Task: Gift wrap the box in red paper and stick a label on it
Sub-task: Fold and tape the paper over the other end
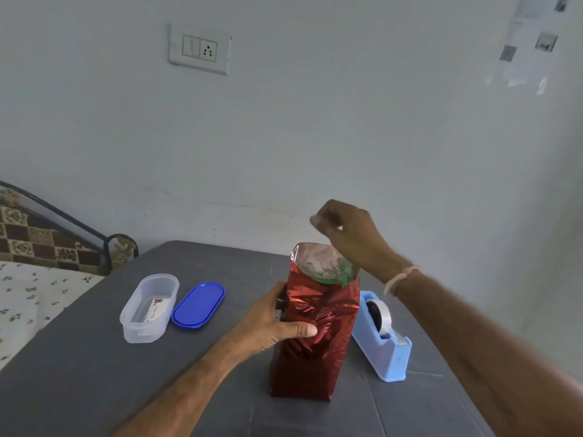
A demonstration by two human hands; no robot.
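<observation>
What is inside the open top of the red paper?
The red paper shows its silver inner side and, below that, a green patch, likely the box. The rest of the box is covered by the paper, which the left hand grips.

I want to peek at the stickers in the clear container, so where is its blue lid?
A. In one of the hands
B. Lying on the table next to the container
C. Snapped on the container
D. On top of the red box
B: the blue lid lies flat on the grey table right beside the open clear plastic container. The left hand grips only the red-wrapped box.
</observation>
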